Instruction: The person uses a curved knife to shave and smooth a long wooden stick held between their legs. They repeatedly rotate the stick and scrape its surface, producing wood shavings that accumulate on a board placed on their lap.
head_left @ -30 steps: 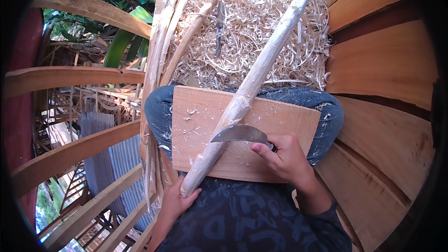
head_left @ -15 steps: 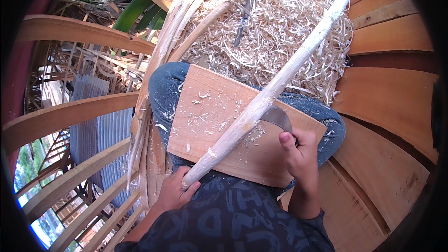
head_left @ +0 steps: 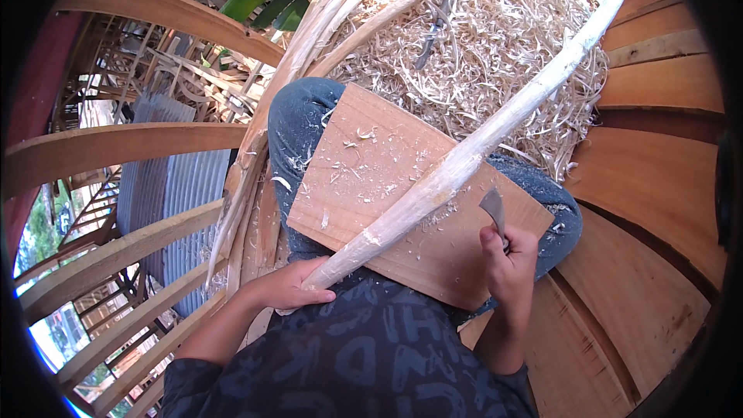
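Observation:
A long, pale, peeled wooden pole slants from my lap up to the far right. Its near end is in my left hand, which is closed around it. The pole crosses a wooden board lying over my thighs, with small shavings scattered on it. My right hand is wrapped round the handle of a knife with a short curved blade. The blade points up and stands apart from the pole, over the board's right part. Most of the handle is hidden by my fingers.
A big heap of curly wood shavings lies beyond my knees, with a second knife on it. Long split wood strips run along my left. Wooden slats rail the left side; broad planks line the right. Corrugated metal sheets show below the slats.
The knife in my right hand has come away from the pole and turned its blade upward. My left hand has turned on the pole's end. The whole view has shifted slightly.

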Tool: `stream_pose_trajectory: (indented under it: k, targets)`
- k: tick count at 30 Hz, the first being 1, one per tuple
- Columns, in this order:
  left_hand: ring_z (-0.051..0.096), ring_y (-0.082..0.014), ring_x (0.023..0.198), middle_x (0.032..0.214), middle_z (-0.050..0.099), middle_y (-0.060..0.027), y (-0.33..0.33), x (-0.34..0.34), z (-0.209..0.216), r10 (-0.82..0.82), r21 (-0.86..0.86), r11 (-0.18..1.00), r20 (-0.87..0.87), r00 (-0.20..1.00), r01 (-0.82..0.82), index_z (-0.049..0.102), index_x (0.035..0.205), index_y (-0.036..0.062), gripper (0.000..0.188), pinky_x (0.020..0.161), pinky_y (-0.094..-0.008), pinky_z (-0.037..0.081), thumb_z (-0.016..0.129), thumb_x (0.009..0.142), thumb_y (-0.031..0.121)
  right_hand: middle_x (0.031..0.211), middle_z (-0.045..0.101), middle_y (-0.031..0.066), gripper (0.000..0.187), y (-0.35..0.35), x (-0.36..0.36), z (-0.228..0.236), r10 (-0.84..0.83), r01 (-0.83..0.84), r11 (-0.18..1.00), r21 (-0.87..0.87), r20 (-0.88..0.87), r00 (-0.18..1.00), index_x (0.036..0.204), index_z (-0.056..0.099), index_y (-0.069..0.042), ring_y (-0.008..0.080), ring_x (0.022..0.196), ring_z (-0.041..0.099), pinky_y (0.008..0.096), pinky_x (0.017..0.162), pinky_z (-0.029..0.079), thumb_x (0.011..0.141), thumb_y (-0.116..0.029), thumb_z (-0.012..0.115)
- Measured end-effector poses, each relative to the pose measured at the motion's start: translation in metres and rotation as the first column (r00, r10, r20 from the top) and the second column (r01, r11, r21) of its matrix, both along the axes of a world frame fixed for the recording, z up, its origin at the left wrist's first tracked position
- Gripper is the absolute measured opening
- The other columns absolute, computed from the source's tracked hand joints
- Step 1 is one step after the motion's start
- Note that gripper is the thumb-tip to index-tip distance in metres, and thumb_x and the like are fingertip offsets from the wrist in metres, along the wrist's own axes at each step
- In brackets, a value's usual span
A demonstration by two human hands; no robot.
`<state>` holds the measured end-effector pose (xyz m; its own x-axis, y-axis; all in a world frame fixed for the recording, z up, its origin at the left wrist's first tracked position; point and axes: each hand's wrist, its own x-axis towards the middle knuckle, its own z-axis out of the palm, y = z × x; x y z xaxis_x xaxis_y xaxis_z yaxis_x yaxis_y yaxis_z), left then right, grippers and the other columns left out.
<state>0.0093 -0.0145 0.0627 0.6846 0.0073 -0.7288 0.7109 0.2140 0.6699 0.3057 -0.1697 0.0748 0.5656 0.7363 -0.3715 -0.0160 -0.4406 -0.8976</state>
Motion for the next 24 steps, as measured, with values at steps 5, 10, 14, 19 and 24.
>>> stream_pose_trajectory:
  k: [5, 10, 14, 19, 24]
  targets:
    - [0.057, -0.0166, 0.089, 0.094, 0.063, -0.0091, -0.008, -0.001, -0.001, 0.052, 0.115, 0.992, -0.003, 0.999, -0.051, 0.055, 0.114, -0.0002, 0.044, 0.083, -0.0310, 0.044, 0.068, 0.082, 0.026, 0.052, 0.038, -0.0023, 0.037, -0.007, -0.003, -0.002, 0.028, -0.028, 1.000, 0.002, -0.023, 0.999, 0.070, 0.058, 0.004, 0.0046, 0.054, 0.036, 0.0259, 0.045, 0.031, 0.087, -0.029, 0.066]
    - [0.056, -0.0116, 0.085, 0.090, 0.062, -0.0049, -0.008, -0.003, -0.003, 0.108, 0.039, 0.994, -0.030, 0.994, -0.107, 0.056, 0.110, 0.0011, 0.038, 0.079, -0.0285, 0.045, 0.070, 0.081, 0.023, 0.052, 0.038, 0.0005, 0.034, -0.002, -0.008, 0.000, 0.057, -0.058, 0.998, -0.020, -0.040, 0.998, 0.073, 0.061, 0.004, 0.0054, 0.053, 0.036, 0.0264, 0.045, 0.031, 0.086, -0.027, 0.067]
    - [0.054, -0.0089, 0.085, 0.091, 0.060, -0.0021, -0.005, 0.002, -0.003, 0.145, -0.053, 0.988, -0.046, 0.988, -0.148, 0.057, 0.105, 0.0021, 0.034, 0.079, -0.0266, 0.044, 0.071, 0.081, 0.023, 0.050, 0.043, 0.0072, 0.035, -0.001, -0.013, 0.001, 0.103, -0.103, 0.995, -0.013, 0.022, 0.994, 0.073, 0.063, 0.004, 0.0095, 0.047, 0.039, 0.0287, 0.044, 0.033, 0.084, -0.029, 0.070]
    - [0.054, -0.0097, 0.089, 0.095, 0.060, -0.0023, -0.001, 0.013, -0.009, 0.161, -0.156, 0.974, -0.044, 0.986, -0.165, 0.057, 0.103, 0.0016, 0.033, 0.081, -0.0265, 0.044, 0.071, 0.081, 0.023, 0.050, 0.051, 0.0141, 0.046, 0.003, -0.022, 0.004, 0.299, -0.258, 0.950, -0.178, 0.271, 0.915, 0.061, 0.057, 0.000, 0.0262, 0.042, 0.049, 0.0349, 0.043, 0.038, 0.080, -0.039, 0.071]
    - [0.055, -0.0100, 0.091, 0.096, 0.060, -0.0028, -0.002, 0.011, -0.014, 0.185, -0.212, 0.957, -0.082, 0.979, -0.199, 0.057, 0.104, 0.0010, 0.035, 0.082, -0.0266, 0.044, 0.072, 0.081, 0.023, 0.052, 0.054, 0.0125, 0.052, 0.012, -0.045, 0.000, 0.355, -0.255, 0.929, -0.266, 0.462, 0.813, 0.056, 0.052, -0.004, 0.0298, 0.046, 0.056, 0.0383, 0.043, 0.042, 0.078, -0.048, 0.069]
